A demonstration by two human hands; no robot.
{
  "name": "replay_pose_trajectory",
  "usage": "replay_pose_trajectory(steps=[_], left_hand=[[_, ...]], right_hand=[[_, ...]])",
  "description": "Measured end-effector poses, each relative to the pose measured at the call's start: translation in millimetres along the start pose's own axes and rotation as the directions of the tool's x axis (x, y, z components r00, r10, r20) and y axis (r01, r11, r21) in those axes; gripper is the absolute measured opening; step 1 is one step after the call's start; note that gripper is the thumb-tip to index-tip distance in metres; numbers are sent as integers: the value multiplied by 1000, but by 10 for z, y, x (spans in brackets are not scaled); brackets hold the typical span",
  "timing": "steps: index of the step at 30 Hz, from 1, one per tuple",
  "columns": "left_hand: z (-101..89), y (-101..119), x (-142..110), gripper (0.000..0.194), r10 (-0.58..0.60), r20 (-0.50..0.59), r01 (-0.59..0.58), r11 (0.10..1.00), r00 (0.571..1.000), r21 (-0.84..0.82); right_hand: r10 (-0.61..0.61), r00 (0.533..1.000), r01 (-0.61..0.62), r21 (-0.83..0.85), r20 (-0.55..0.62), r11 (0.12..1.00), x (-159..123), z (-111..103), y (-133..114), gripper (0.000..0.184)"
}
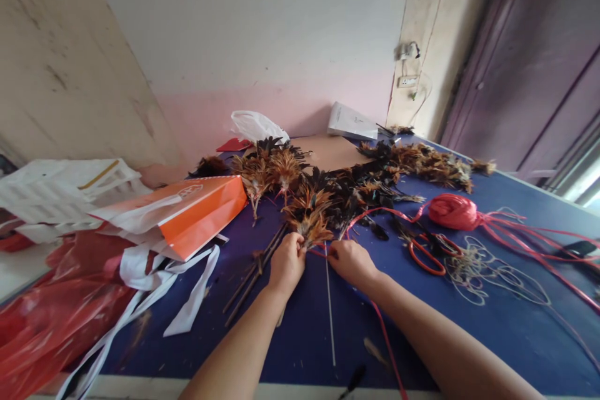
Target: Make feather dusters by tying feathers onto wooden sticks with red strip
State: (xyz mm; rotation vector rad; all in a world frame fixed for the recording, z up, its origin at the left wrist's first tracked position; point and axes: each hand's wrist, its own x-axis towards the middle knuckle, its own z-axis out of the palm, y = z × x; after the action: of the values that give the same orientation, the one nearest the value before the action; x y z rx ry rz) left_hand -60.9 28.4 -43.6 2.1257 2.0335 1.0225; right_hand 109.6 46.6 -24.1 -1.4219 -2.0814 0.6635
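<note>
My left hand is closed around the base of a bundle of brown and black feathers, whose tips fan out away from me. To its right, my right hand pinches a red plastic string. A short stretch of that string runs between the two hands at the bundle's base, and a long tail drops toward the table's front edge. Another loop rises toward a red ball of string on the right. Thin sticks lie left of my left hand.
Loose feathers spread across the blue table. Orange-handled scissors lie at the right beside tangled pale thread. At the left are an orange and white paper bag and a red plastic bag. A white box stands at the back.
</note>
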Motion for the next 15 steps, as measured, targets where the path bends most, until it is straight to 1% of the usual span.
replay_pose_trajectory(steps=[2,5,7,9,10,12,15], left_hand=[[-31,57,-29,21,47,-18,-46,998,999,42],[-72,143,-60,21,196,-26,-192,977,980,96],[-82,186,-66,21,278,-39,-278,960,960,21],[-78,214,-60,22,315,-66,-321,937,947,-139],[-74,222,-54,22,313,-72,-321,919,947,-227],[-64,225,-39,23,271,-66,-275,884,960,-378],[-55,207,-17,21,168,-13,-151,851,986,-502]], right_hand=[[-7,999,5,63,34,998,23,14,-5,9],[-26,994,3,206,110,978,76,3,-6,17],[-22,989,-25,310,146,950,109,-23,-15,22],[-2,984,-71,404,179,912,133,-59,-31,24],[6,980,-96,446,200,890,141,-78,-41,24],[15,971,-142,521,239,842,149,-108,-60,25],[19,965,-181,609,262,772,147,-120,-84,26]])
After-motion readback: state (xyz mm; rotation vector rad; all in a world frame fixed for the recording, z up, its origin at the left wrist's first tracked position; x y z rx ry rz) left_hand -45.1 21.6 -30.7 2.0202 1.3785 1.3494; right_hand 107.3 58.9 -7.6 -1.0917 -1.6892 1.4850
